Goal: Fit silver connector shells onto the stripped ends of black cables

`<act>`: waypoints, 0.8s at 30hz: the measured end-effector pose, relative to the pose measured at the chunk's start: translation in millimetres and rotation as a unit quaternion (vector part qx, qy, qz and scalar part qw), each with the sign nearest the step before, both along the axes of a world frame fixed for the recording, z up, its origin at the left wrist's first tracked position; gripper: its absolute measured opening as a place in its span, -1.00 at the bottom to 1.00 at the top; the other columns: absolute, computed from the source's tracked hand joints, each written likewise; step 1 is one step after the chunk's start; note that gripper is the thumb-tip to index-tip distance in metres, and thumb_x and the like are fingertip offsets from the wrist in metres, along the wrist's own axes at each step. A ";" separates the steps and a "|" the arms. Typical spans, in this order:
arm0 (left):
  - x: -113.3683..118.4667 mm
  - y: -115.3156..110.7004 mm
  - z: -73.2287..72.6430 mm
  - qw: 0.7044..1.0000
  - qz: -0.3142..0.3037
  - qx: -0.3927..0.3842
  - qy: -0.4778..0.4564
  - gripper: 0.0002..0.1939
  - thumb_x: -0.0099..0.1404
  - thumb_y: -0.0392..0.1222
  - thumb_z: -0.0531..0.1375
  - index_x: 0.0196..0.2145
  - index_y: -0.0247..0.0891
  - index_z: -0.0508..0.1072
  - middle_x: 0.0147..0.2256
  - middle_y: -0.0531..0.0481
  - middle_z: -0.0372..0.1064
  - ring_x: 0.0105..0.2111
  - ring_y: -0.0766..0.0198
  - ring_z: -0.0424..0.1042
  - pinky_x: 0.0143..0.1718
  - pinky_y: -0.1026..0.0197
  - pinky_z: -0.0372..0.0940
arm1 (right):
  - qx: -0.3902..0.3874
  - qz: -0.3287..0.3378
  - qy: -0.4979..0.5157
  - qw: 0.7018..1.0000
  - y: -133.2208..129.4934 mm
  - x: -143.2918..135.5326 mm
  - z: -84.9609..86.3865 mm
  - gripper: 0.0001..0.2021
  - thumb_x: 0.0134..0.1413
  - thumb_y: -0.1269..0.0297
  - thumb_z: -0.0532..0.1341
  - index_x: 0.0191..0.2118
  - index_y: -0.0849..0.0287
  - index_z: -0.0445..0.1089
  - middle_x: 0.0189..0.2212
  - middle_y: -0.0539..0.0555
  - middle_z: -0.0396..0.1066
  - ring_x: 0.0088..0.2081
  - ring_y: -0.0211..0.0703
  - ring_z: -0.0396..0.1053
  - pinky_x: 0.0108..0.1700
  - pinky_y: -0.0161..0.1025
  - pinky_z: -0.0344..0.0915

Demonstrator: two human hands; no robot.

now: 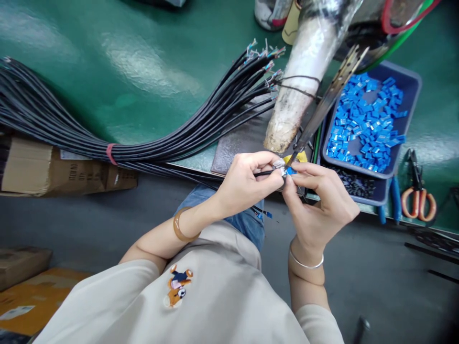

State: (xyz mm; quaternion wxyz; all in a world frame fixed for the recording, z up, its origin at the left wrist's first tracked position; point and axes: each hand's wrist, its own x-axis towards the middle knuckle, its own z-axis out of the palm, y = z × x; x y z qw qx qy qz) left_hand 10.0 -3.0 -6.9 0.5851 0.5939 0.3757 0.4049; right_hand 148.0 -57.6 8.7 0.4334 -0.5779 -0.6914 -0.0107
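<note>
My left hand (251, 179) pinches a black cable (264, 173) close to its end. Opposite it, my right hand (319, 191) is closed in a pinch on a small blue connector (291, 170). The cable end and the connector meet between my fingertips, where fine wires partly show. Just above them points the tip of a slim dark metal tool (315, 119), bound with wire to a thick white wrapped tube (299, 71). A yellow piece (297, 156) shows behind my fingers. Whether the tool tip touches the wires, I cannot tell.
A bundle of black cables (154, 152) with stripped ends lies across the green bench (143, 62), tied by a red band (111, 154). On the right are a bin (412, 91) of blue connectors, another with small black parts (358, 184), and orange-handled scissors (418, 200). Cardboard boxes (68, 167) stand left.
</note>
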 end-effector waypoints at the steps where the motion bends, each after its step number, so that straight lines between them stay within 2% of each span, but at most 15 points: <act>1: -0.4 0.4 0.5 1.000 -0.002 -0.002 -0.002 -0.88 0.22 -0.26 0.14 -0.45 -0.34 0.40 -0.58 0.12 0.15 -0.59 0.49 0.10 -0.57 0.40 0.07 | -0.001 0.004 -0.003 1.000 -0.2 0.2 -0.2 -0.87 -0.02 0.50 0.30 -0.36 0.13 0.40 -0.25 0.00 0.54 -0.20 -0.22 0.53 -0.17 -0.27 0.47; 10: -2.9 0.9 -0.8 0.999 -0.035 -0.019 -0.002 -0.88 0.21 -0.30 0.14 -0.48 -0.35 0.36 -0.56 0.12 0.12 -0.55 0.49 0.10 -0.52 0.41 0.08 | 0.000 0.020 -0.029 0.999 -1.6 2.5 -3.0 -0.84 0.00 0.53 0.27 -0.38 0.11 0.35 -0.28 -0.02 0.54 -0.21 -0.24 0.54 -0.19 -0.30 0.47; 14: -6.0 -1.5 -1.4 0.996 -0.079 -0.035 0.003 -0.88 0.24 -0.25 0.16 -0.44 -0.33 0.36 -0.56 0.12 0.10 -0.56 0.49 0.07 -0.52 0.38 0.07 | 0.009 0.003 -0.019 1.000 -4.4 1.9 -3.8 -0.86 0.01 0.51 0.27 -0.38 0.12 0.36 -0.31 -0.01 0.54 -0.25 -0.23 0.54 -0.23 -0.29 0.47; 17: -13.6 -1.7 -1.2 0.988 -0.146 -0.055 -0.005 -0.88 0.22 -0.21 0.19 -0.33 -0.32 0.36 -0.57 0.15 0.11 -0.57 0.48 0.08 -0.52 0.37 0.08 | 0.040 -0.020 0.003 0.999 -9.7 2.5 -6.8 -0.85 -0.02 0.52 0.30 -0.36 0.14 0.39 -0.37 -0.02 0.54 -0.33 -0.25 0.53 -0.31 -0.32 0.46; 20: -25.4 4.7 0.4 0.968 -0.241 -0.058 0.029 -0.87 0.21 -0.25 0.17 -0.27 -0.33 0.39 -0.57 0.14 0.19 -0.57 0.45 0.14 -0.50 0.36 0.11 | 0.088 -0.044 0.076 0.992 -16.7 6.6 -9.4 -0.83 -0.04 0.54 0.30 -0.33 0.15 0.42 -0.49 -0.06 0.49 -0.46 -0.24 0.50 -0.42 -0.30 0.44; 22: -32.3 12.7 3.2 0.938 -0.339 -0.023 0.075 -0.89 0.22 -0.27 0.14 -0.36 -0.33 0.46 -0.58 0.09 0.27 -0.57 0.42 0.18 -0.51 0.35 0.11 | 0.112 -0.054 0.142 0.982 -21.0 10.3 -8.9 -0.84 -0.03 0.52 0.29 -0.30 0.13 0.42 -0.53 -0.08 0.46 -0.55 -0.23 0.46 -0.54 -0.29 0.39; 24: -36.1 20.3 7.8 0.882 -0.459 0.040 0.096 -0.84 0.21 -0.30 0.15 -0.49 -0.29 0.50 -0.58 0.04 0.35 -0.57 0.40 0.23 -0.50 0.33 0.12 | 0.123 -0.061 0.187 0.973 -24.8 13.0 -6.2 -0.85 -0.01 0.48 0.29 -0.29 0.11 0.42 -0.52 -0.08 0.46 -0.60 -0.23 0.43 -0.65 -0.31 0.29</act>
